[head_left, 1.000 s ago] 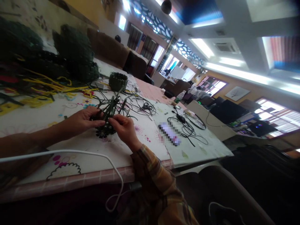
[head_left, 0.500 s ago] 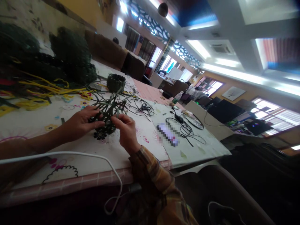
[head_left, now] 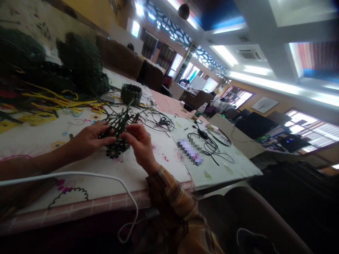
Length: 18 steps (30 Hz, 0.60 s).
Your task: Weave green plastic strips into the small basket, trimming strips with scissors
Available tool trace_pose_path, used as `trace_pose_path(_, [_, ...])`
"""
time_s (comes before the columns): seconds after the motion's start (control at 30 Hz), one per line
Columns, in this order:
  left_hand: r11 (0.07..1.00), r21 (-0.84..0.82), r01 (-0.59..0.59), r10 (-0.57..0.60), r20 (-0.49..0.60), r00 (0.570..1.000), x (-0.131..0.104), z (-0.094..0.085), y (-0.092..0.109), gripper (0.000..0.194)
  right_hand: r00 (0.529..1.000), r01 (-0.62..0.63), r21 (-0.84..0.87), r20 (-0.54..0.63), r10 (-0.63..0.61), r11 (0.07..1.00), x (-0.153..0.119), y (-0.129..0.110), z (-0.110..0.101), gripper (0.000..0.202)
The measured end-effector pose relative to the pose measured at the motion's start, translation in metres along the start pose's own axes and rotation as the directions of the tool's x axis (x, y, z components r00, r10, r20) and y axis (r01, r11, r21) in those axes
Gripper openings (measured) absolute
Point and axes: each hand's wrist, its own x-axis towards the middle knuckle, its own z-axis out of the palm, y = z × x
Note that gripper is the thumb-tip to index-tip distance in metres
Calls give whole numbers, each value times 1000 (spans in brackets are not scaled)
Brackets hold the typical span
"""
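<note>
A partly woven basket of dark green strips rests on the patterned tablecloth, its loose strips sticking up and outward. My left hand grips its left side between thumb and fingers. At its right side, the fingers of my right hand are pinched together on the strips. A dark flower-shaped piece shows at the front, below my hands. Behind stands a round dark green basket.
Scissors lie among thin dark strips. Yellow strips and large green bundles fill the left. A blurred purple item, coiled black cord and bottle are right. A white cable crosses in front.
My right hand has shifted slightly left and up along the strips. My left hand keeps its hold in nearly the same place.
</note>
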Motion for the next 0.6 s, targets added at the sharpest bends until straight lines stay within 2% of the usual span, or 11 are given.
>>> trace_pose_path(0.13, [999,40,-31,32,-38,999,-1,0,0,33,991,136,-260,27,-133,956,-3,2,1,19])
trace_pose_path(0.27, [999,44,-9,13,-87,996,-2,0,-3,33,957,269,-521,53,-284,810,-2,3,-2,23])
trace_pose_path(0.37, [999,39,7,-1,-151,989,-2,1,-4,32,945,316,-659,160,-284,682,0,4,-5,30])
trace_pose_path(0.43, [1000,18,24,-21,-182,983,-2,2,-3,32,931,353,-746,222,-289,564,1,2,-7,31])
trace_pose_path(0.5, [997,-34,73,-78,-214,974,-2,1,0,31,916,353,-818,204,-345,454,-1,-2,-6,25])
trace_pose_path(0.53, [993,-59,99,-110,-232,966,-1,0,1,31,907,348,-836,186,-377,424,-3,-4,-5,19])
trace_pose_path(0.6, [988,-67,140,-153,-267,952,-1,-1,4,30,897,378,-810,200,-394,448,-6,-7,-1,12])
